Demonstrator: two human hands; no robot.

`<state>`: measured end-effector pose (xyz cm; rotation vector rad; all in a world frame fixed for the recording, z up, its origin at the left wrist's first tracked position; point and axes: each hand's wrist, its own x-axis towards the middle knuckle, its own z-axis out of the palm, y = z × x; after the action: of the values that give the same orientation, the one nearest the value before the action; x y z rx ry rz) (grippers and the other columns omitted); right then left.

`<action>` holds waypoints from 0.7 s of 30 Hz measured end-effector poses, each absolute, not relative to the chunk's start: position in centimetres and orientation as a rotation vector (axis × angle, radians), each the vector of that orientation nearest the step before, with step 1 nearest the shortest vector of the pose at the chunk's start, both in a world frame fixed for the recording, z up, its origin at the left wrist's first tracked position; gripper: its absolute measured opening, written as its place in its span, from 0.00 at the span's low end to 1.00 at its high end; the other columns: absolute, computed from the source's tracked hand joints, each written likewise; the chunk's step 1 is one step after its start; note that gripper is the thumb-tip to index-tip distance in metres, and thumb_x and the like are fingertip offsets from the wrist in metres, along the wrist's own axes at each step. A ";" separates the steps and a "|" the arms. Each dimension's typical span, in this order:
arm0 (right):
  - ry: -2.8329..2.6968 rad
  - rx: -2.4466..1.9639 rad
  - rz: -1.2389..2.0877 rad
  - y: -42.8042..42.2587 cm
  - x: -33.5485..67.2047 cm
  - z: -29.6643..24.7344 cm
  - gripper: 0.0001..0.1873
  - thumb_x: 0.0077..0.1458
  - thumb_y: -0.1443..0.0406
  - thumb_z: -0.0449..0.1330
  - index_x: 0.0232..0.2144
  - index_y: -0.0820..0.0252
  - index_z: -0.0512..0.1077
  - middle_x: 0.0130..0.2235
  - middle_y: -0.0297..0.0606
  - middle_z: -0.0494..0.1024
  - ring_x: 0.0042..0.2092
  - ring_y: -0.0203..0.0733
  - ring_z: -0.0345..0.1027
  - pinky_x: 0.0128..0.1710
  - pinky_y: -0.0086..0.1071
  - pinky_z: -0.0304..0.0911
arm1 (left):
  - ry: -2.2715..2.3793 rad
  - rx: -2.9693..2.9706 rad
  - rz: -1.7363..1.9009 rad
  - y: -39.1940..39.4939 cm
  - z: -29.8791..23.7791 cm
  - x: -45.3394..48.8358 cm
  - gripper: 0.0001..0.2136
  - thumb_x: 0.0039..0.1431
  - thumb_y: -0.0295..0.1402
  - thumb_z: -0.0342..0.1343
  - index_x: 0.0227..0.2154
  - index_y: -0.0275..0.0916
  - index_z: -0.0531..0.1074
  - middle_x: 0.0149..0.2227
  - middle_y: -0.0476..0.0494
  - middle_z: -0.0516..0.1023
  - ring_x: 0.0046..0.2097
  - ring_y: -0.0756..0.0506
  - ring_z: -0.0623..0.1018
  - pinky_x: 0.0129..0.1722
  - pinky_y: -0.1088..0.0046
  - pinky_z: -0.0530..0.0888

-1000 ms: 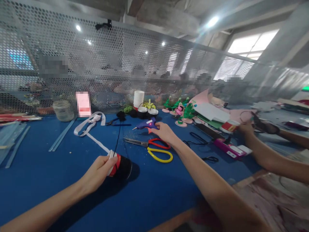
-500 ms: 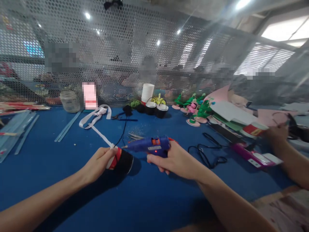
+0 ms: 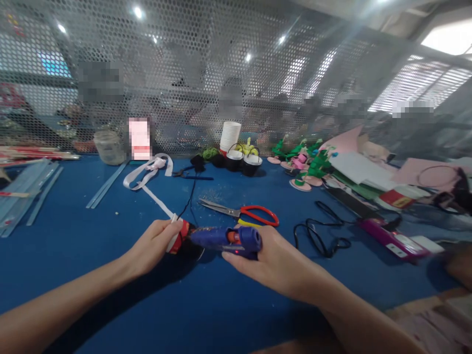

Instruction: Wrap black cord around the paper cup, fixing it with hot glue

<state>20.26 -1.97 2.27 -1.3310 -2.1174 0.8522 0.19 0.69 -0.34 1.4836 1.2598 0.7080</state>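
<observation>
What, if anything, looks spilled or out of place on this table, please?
Pale specks are scattered across the blue table by the tips of the scissors, beyond the glue gun. They look like stray debris, as most of the surface around is plain; they are too small to identify. Nothing else stands out.

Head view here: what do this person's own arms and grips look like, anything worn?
The left forearm and right forearm are bare as far as they show: no sleeve, watch or bracelet. The left grip and right grip are ungloved, with no ring visible, though each is partly hidden.
</observation>
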 end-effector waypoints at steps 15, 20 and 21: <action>-2.229 -1.319 0.706 -2.3 20.3 1.8 0.08 0.45 0.64 0.53 0.18 0.60 0.59 0.19 0.29 0.62 0.20 0.29 0.53 0.18 0.23 0.50 | 1.272 1.469 0.723 0.7 -0.6 0.3 0.17 0.50 0.42 0.41 0.15 0.35 0.61 0.14 0.54 0.56 0.19 0.54 0.56 0.20 0.77 0.53; -2.235 -1.310 0.679 -2.3 20.4 1.7 0.08 0.46 0.64 0.52 0.19 0.60 0.59 0.19 0.29 0.62 0.21 0.30 0.54 0.19 0.23 0.51 | 1.280 1.461 0.740 0.6 -0.4 0.3 0.16 0.50 0.41 0.41 0.14 0.35 0.60 0.14 0.54 0.56 0.19 0.54 0.55 0.19 0.77 0.52; -2.245 -1.299 0.684 -2.3 20.4 1.7 0.08 0.46 0.64 0.52 0.18 0.60 0.59 0.19 0.29 0.62 0.21 0.30 0.53 0.19 0.23 0.51 | 1.274 1.460 0.737 0.6 -0.5 0.3 0.16 0.50 0.41 0.41 0.15 0.35 0.60 0.14 0.54 0.56 0.19 0.54 0.55 0.19 0.77 0.53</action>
<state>20.44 -2.30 1.71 -1.2990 -2.2452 0.6842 0.33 0.58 -0.45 1.4601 1.2739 0.7370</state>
